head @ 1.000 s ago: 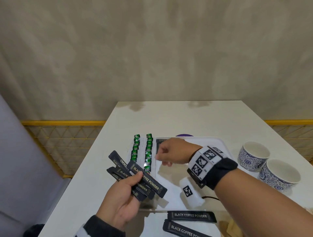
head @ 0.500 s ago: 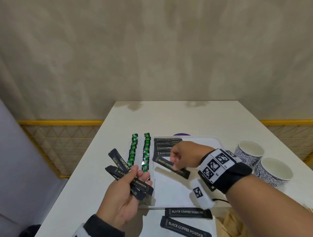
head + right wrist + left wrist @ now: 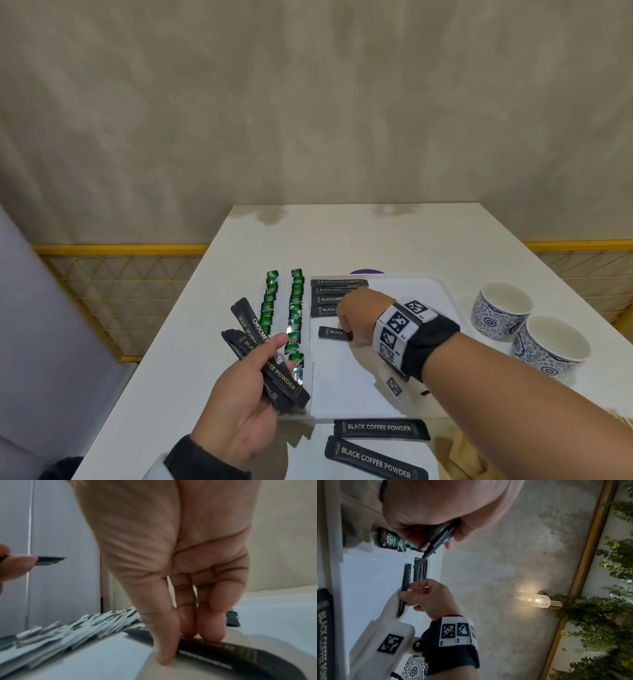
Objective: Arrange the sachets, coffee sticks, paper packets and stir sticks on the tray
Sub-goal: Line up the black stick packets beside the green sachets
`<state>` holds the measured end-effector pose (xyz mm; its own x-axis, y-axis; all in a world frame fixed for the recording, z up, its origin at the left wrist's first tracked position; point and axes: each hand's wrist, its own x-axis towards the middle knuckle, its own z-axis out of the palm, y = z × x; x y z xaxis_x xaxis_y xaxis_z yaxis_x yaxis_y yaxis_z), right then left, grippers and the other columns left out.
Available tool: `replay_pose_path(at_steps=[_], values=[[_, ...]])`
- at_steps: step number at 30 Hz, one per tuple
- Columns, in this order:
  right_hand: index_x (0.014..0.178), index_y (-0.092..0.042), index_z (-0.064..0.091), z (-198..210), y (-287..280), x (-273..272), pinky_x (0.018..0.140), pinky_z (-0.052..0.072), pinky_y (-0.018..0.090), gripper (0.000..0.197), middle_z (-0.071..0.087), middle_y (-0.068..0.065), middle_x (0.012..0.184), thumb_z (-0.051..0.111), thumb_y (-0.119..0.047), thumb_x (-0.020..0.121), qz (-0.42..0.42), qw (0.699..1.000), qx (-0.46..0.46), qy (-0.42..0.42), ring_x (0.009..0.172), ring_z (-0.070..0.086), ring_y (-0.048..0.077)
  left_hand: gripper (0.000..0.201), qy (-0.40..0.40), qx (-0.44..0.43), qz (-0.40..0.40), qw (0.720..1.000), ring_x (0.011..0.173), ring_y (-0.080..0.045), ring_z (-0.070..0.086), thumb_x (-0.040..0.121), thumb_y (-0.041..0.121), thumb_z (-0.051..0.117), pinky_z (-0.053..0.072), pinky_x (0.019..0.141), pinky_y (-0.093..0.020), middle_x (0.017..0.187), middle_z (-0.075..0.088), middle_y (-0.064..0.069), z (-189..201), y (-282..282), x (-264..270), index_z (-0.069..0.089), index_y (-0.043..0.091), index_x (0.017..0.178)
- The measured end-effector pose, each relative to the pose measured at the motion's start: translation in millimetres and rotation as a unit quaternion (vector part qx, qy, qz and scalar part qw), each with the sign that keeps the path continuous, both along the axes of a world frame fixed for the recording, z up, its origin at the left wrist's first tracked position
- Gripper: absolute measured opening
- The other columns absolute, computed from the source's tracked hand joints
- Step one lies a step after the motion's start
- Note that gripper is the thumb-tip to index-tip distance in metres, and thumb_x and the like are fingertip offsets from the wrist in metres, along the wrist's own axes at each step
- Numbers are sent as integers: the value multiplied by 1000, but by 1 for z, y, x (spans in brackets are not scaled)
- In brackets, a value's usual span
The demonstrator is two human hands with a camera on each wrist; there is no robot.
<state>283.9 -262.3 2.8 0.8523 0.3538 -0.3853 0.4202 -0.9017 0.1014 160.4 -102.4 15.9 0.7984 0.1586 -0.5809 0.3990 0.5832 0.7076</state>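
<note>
Lowered coffee stick [image 3: 334,332] under right hand [image 3: 354,317]

The right hand [image 3: 354,317] covers the right ends of the four coffee sticks [image 3: 339,282] lined up on the tray [image 3: 445,291], cutting their print short, and hides most of the fifth stick [image 3: 332,332] beneath it. A purple object [image 3: 366,272] behind the tray shows only as a sliver. The nearest coffee stick [image 3: 375,462] on the worktop [image 3: 342,240] runs close to the head view's bottom edge. In the right wrist view the green sachets [image 3: 72,627] are blurred beyond reading.
</note>
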Motion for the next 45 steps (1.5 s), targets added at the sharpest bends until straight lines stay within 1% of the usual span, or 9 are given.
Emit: replay_pose_path(at_steps=[6, 12, 18, 23, 29, 34, 39, 43, 45], values=[[113, -11, 68, -1, 11, 12, 89, 54, 32, 26, 69, 4, 113, 66, -14, 86, 26, 999, -17, -14, 103, 65, 22, 11, 14, 1, 12, 1000, 57, -23, 45, 85, 10, 68, 46, 38, -25, 73, 46, -11, 0, -2, -2, 70, 2, 91], [115, -10, 68, -4, 11, 15, 89, 53, 31, 27, 67, 5, 116, 62, -14, 89, 38, 999, -7, -35, 107, 63, 23, 10, 11, -6, 16, 1000, 40, -21, 52, 85, 8, 67, 46, 35, -26, 70, 50, -10, 1, -1, -2, 70, 1, 90], [112, -10, 69, -6, 9, 16, 86, 54, 30, 25, 68, 5, 114, 60, -11, 89, 26, 999, 16, -40, 106, 63, 23, 9, 2, 3, 5, 1000, 32, -17, 54, 85, 9, 68, 50, 48, -31, 59, 54, -7, 0, -4, -3, 69, 2, 91], [101, -12, 70, -2, 7, 7, 80, 55, 31, 18, 69, 2, 102, 60, -10, 86, -10, 993, 107, -49, 97, 64, 20, 16, -5, 0, -7, 1000, 62, -25, 49, 84, 13, 69, 46, 73, -45, 70, 54, -9, -4, -4, -2, 72, 6, 98], [94, -16, 65, 28, 12, -31, 69, 53, 24, 19, 71, -4, 83, 65, -35, 90, -67, 894, 424, 133, 72, 66, 8, 16, -25, -24, -7, 999, 67, -24, 53, 89, 8, 62, 43, 88, -47, 71, 64, -8, -14, -2, 3, 74, 13, 98], [98, -15, 63, 32, 17, -54, 62, 51, 24, 17, 72, 3, 87, 63, -31, 92, -72, 845, 498, 180, 66, 64, 9, 9, -37, -27, -36, 998, 51, -22, 62, 89, 5, 60, 51, 75, -42, 61, 65, -11, -14, -8, 2, 68, 5, 89], [120, -26, 58, 30, 14, -54, 61, 49, 21, 29, 62, 0, 86, 54, -9, 96, -74, 820, 547, 148, 66, 61, 9, 13, -29, -94, -126, 987, 41, -12, 40, 90, 16, 55, 35, 34, -20, 57, 52, -7, -12, -4, -3, 59, 4, 95], [110, -34, 67, 36, 7, -55, 88, 48, 23, 32, 48, -4, 106, 71, -14, 85, 12, 883, 468, 29, 91, 57, 11, 30, -25, -192, -203, 960, 34, -10, 29, 84, 29, 60, 24, 32, -19, 49, 36, -2, -7, 10, -5, 55, 4, 68], [99, -27, 71, 38, 3, -54, 95, 43, 24, 18, 47, -4, 111, 73, -18, 84, 24, 892, 450, 3, 102, 52, 11, 40, -34, -241, -222, 944, 33, -11, 31, 84, 40, 65, 23, 34, -20, 48, 36, -2, -6, 15, -5, 65, 1, 75]])
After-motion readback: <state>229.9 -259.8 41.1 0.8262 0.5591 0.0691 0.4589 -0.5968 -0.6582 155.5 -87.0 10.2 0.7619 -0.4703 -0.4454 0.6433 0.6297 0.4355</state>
